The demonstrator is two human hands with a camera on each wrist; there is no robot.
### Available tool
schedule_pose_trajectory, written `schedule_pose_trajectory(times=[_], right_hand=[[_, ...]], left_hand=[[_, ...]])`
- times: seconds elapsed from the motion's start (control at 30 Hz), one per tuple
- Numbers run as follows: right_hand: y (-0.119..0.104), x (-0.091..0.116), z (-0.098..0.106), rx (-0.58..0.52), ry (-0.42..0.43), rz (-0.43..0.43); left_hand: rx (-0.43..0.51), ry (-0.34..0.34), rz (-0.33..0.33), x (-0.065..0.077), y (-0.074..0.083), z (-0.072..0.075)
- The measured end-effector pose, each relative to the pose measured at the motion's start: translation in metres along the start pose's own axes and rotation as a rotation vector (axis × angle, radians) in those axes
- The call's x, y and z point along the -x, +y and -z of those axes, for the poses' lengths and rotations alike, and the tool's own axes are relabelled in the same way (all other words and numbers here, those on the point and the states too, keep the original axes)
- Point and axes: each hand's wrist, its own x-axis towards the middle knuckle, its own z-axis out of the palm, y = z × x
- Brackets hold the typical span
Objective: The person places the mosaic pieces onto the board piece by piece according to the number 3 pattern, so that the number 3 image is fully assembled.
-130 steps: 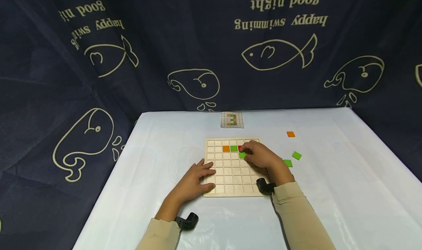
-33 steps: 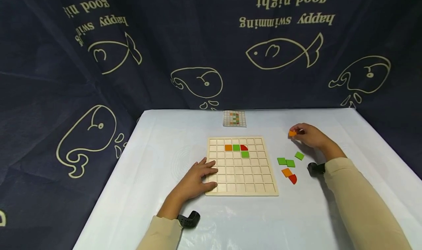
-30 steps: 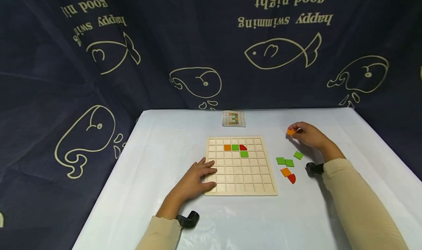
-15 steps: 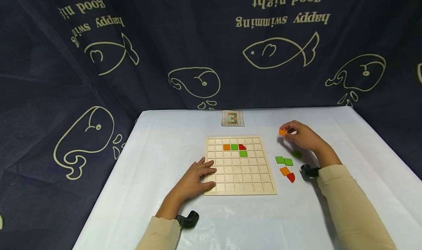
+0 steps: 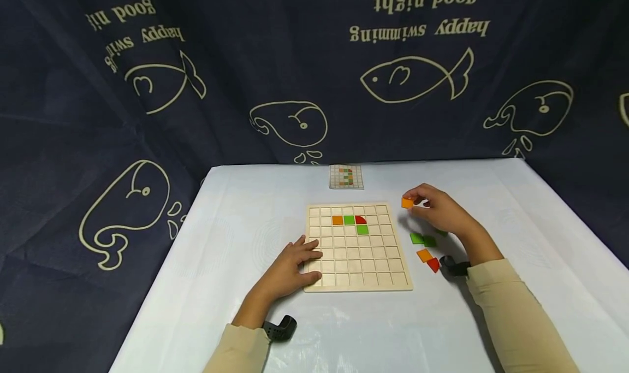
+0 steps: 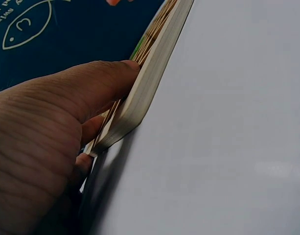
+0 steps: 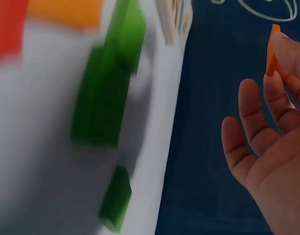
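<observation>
A wooden grid board (image 5: 344,264) lies on the white table. In its upper cells sit an orange square tile (image 5: 337,220), a green square tile (image 5: 349,219) and a red quarter-circle tile (image 5: 361,219), with another green tile (image 5: 362,229) below the red one. My left hand (image 5: 290,268) rests on the board's left edge, fingers spread and thumb on its rim. Right of the board's top corner, my right hand (image 5: 439,209) pinches an orange square tile (image 5: 407,202) between thumb and fingertips, raised off the table, as the right wrist view also shows.
Loose green tiles (image 5: 416,238), an orange tile (image 5: 424,255) and a red quarter-circle (image 5: 433,264) lie right of the board, under or near my right forearm. A small pattern card (image 5: 346,177) lies at the table's back edge before a dark printed curtain (image 5: 221,78).
My right hand has left the board, picked up the orange tile at the back right and carried it leftward toward the board. The left hand stays in place.
</observation>
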Motion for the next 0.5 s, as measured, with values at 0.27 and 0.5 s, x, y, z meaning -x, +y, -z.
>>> schedule_pose_trajectory(times=[0.27, 0.5], right_hand=[[-0.02, 0.007, -0.012, -0.091, -0.036, 0.04], [-0.021, 0.007, -0.026, -0.095, -0.09, 0.025]], left_hand=[[0.005, 0.006, -0.001, 0.001, -0.002, -0.001], [0.008, 0.002, -0.001, 0.0, -0.001, -0.001]])
